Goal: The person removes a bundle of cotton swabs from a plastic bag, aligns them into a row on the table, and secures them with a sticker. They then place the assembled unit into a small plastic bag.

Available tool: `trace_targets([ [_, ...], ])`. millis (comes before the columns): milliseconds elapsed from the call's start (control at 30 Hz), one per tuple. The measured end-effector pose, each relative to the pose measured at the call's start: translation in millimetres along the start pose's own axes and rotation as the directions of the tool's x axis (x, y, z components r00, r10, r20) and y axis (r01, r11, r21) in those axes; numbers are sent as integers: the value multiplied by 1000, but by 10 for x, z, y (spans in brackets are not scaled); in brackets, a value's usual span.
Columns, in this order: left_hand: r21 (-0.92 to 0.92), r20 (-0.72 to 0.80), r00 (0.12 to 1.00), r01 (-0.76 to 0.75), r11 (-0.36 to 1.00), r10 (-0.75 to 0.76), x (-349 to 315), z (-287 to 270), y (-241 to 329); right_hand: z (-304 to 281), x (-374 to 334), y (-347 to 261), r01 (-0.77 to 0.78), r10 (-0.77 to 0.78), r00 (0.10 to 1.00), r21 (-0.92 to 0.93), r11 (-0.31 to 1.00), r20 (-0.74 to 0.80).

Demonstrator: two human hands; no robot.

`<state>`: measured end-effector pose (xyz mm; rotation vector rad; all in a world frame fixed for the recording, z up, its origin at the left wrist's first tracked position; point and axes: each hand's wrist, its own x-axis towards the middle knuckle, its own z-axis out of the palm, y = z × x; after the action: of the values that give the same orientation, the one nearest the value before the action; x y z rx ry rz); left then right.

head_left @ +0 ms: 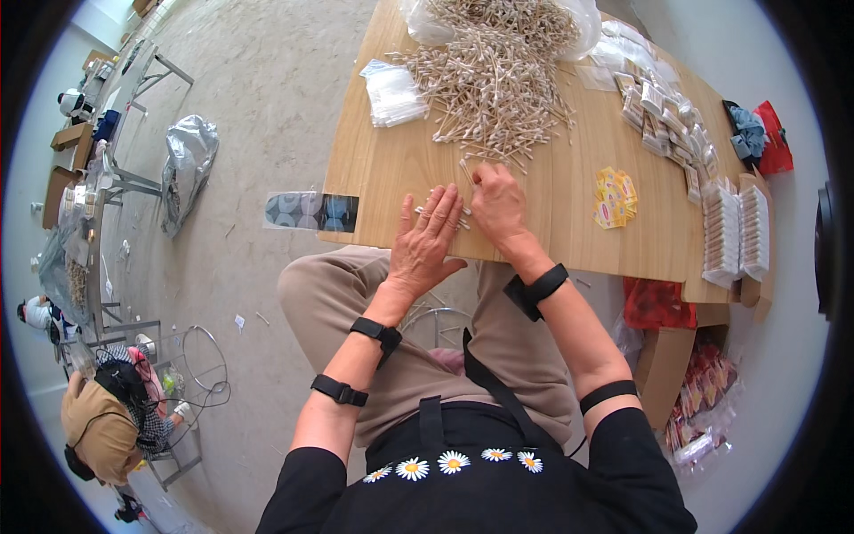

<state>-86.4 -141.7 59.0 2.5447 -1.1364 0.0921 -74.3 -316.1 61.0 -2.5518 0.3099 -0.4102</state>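
Near the front edge of the wooden table, my left hand lies flat with fingers stretched out over a few cotton swabs, whose white tips show beside the fingers. Close by on the right, my right hand is closed, thumb and fingers pinched on a cotton swab that sticks out toward the pile. How many swabs it grips is hidden. Just beyond both hands spreads a large loose heap of cotton swabs with pale wooden sticks, spilling from a clear plastic bag.
Clear plastic sleeves lie left of the heap. Small yellow cards are on the right, with packed swab packets and stacked packs beyond. An open carton stands below the table. Another person sits at far left.
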Motion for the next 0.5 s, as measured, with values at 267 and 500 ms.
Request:
trace_targets([
  [267,-10,-6,1000,-3,1000,3,11,4,10,-37,6,-88,-55,55,998,-10,998,-36],
  [500,-9,-5,1000,-9,1000,9,28,25,5,-51,-80,96,85,-94,993,129,988,67],
])
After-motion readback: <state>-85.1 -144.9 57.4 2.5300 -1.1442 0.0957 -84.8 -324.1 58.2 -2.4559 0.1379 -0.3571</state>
